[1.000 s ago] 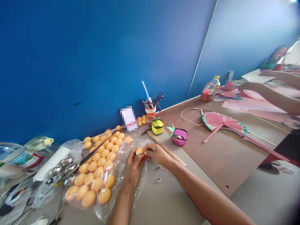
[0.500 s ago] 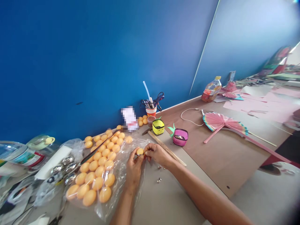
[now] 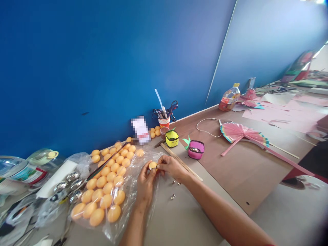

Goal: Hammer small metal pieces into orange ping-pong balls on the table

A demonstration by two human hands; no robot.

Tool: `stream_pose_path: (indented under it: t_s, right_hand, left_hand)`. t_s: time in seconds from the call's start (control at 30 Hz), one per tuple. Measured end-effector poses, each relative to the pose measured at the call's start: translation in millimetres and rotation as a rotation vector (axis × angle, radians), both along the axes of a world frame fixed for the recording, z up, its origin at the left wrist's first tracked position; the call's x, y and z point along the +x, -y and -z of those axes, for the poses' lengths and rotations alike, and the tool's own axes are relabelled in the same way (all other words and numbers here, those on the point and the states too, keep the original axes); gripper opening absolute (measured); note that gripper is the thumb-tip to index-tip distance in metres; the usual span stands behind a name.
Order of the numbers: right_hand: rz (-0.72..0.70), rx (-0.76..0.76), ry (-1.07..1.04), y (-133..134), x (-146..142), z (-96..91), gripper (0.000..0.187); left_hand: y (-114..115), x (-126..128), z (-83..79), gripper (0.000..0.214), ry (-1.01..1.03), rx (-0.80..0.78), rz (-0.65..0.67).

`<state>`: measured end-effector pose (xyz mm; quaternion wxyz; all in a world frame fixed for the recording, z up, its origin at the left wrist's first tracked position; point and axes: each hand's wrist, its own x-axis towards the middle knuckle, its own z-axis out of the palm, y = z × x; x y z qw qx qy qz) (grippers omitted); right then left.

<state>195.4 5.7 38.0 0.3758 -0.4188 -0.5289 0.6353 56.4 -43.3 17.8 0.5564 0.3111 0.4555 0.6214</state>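
Observation:
My left hand (image 3: 145, 185) and my right hand (image 3: 171, 167) meet over the table, and both pinch one small orange ball (image 3: 153, 165) between their fingertips. The left hand cups it from below. The right hand's fingertips press on its right side. Just left of my hands, several more orange balls (image 3: 107, 179) lie on a clear plastic bag (image 3: 123, 218). A few small silver pieces (image 3: 173, 196) lie on the table below my right wrist.
A yellow box (image 3: 172, 138), a pink box (image 3: 196, 149) and wooden sticks (image 3: 180, 161) lie behind my hands. A cup of scissors (image 3: 164, 119) stands by the blue wall. A pink paper fan (image 3: 242, 134), white cord (image 3: 206, 126) and bottle (image 3: 229, 97) lie farther right. Silver balls (image 3: 69, 186) sit at left.
Another person's arms at the far right have left the view. My hands stay together on the orange ball, with only slight finger movement.

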Motion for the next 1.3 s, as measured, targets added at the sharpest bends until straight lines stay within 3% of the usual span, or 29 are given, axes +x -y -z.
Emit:
stream_pose_path:
  t_s: [0.13, 0.23, 0.3, 0.33, 0.6, 0.9, 1.1, 1.3]
  right_hand:
    - [-0.133, 0.07, 0.15, -7.3, 21.3, -9.9, 0.006]
    - [-0.216, 0.093, 0.276, -10.6, 38.1, -19.6, 0.012]
    - [-0.329, 0.201, 0.626, -10.7, 45.9, -26.4, 0.015]
    - [-0.346, 0.197, 0.667, -10.2, 48.5, -29.5, 0.016]
    - [-0.611, 0.322, 1.075, -1.5, 45.3, -30.4, 0.025]
    - [-0.534, 0.391, 1.023, 1.2, 37.6, -18.7, 0.022]
    - [-0.402, 0.428, 0.775, -1.3, 35.2, -26.2, 0.017]
    - [-0.437, 0.352, 0.836, 3.9, 32.9, -30.7, 0.02]
  left_hand:
    - [-1.6, 0.1, -6.7, 0.049, 0.18, -0.052, 0.025]
    - [-2.8, -2.4, -9.5, 0.051, 0.256, -0.049, 0.008]
    - [-4.0, -3.9, -9.6, 0.049, 0.277, -0.043, -0.013]
    - [-4.6, -4.4, -9.3, 0.048, 0.281, -0.043, -0.021]
    - [-6.7, -4.2, -9.7, 0.049, 0.283, -0.058, -0.023]
    - [-5.6, -4.6, -12.0, 0.049, 0.271, -0.059, -0.009]
    - [-5.1, -5.2, -11.3, 0.049, 0.261, -0.061, -0.008]
    - [-5.2, -4.7, -12.4, 0.05, 0.268, -0.064, -0.005]
